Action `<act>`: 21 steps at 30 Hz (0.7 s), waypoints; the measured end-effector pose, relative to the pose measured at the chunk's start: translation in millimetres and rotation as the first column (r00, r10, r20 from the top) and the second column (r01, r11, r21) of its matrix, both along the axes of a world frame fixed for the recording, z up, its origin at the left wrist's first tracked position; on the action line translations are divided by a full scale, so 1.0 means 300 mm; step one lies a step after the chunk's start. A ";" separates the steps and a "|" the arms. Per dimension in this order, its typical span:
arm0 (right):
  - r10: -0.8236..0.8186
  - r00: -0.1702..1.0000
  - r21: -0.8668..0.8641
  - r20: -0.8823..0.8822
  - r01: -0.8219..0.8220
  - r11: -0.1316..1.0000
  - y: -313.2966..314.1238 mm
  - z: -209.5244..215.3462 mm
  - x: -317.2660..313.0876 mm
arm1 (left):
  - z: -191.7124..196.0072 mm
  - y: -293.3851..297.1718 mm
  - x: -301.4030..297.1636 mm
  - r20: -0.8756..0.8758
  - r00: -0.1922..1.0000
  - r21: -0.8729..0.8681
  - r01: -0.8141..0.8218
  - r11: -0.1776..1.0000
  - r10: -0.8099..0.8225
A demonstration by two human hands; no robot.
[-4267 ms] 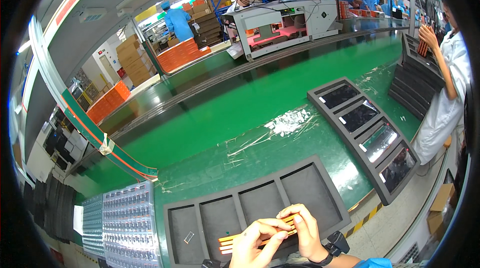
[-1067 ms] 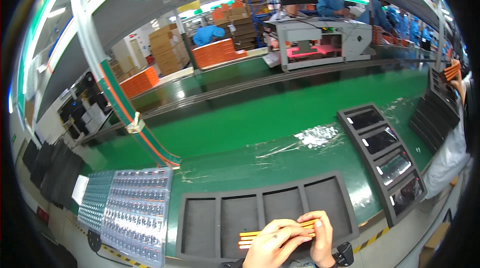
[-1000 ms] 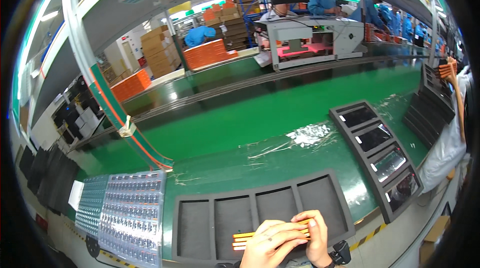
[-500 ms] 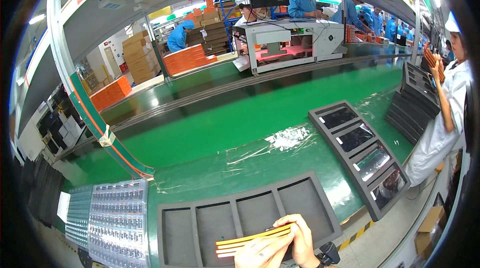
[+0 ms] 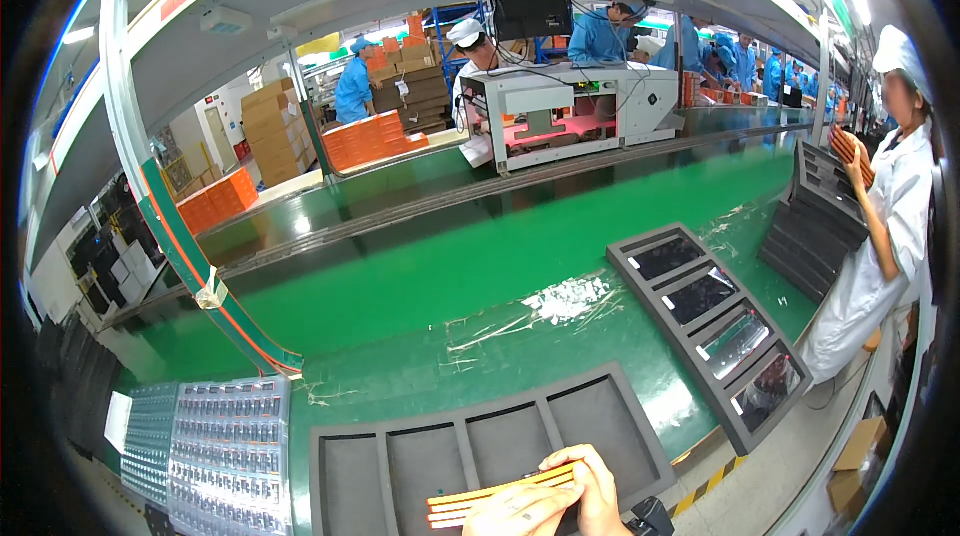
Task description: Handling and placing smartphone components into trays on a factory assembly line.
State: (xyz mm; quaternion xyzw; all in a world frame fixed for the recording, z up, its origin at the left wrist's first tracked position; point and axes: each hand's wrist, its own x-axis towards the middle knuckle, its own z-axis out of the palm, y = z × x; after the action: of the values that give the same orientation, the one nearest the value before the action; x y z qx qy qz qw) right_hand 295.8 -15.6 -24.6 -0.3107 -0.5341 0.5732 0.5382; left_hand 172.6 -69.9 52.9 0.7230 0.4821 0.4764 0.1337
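Note:
A small stack of thin flat slabs (image 5: 447, 508) with orange and pale edges is between my hands, low in the view. My left hand (image 5: 525, 510) presses against its near side with the fingers together. Around its right end my right hand (image 5: 593, 489) is closed, with a black band on the wrist. Both hands hold the stack just over the near edge of a black foam tray (image 5: 467, 476) with several bare compartments. The slabs' broad faces are mostly hidden, so I cannot tell their exact kind.
At the right, another foam tray (image 5: 655, 284) holds dark-screened flat devices. Behind it are stacked black trays (image 5: 812, 246) and a co-worker (image 5: 880, 206) holding orange-edged slabs. Clear plastic trays of small parts (image 5: 228, 456) lie left. A grey machine (image 5: 560, 116) stands across the green table.
The whole view has shifted slightly. My hands keep hold of the stack and appear a little lower. The far co-worker at the left now stands more upright.

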 end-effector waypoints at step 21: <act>-0.036 0.999 0.070 0.020 0.035 0.997 -0.044 0.039 -0.060 | 0.220 -0.160 -0.131 -0.555 0.829 -0.016 -0.094 0.995 0.069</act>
State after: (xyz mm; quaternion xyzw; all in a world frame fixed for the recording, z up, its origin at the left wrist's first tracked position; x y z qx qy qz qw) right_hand 277.9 -28.8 -12.8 -0.3071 -0.5539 0.5411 0.5533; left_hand 133.2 -118.0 119.0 0.8056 0.5406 0.2417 -0.0165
